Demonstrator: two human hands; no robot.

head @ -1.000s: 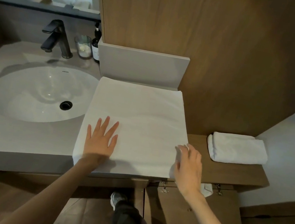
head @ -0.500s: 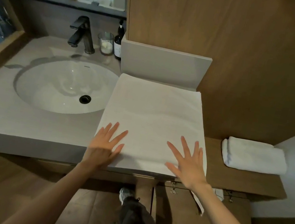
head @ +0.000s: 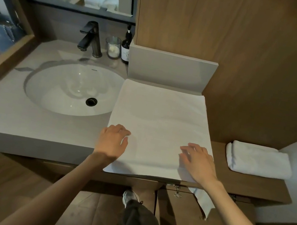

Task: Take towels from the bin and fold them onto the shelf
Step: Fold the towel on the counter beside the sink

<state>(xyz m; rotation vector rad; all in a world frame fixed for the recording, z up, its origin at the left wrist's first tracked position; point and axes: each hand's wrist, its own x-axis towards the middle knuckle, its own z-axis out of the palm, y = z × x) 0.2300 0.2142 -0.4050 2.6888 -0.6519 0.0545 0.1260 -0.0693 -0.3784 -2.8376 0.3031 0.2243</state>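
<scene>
Grip: L hand [head: 114,140] & R hand [head: 199,161] fingers bent atop flat towel [head: 159,122] near front edge; pinch unclear.

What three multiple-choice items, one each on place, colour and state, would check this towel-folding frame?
1. Where does the folded white towel lie? A in the sink; B on the brown wooden shelf; C on the floor.
2. What colour is the metal faucet? A black; B white; C gold.
3. How does the large white towel lie? A rolled up; B bunched in a heap; C spread flat on the grey counter.
B: it sits on the shelf right of the counter. A: its body is black. C: it lies smooth under the left hand and right hand.
</scene>
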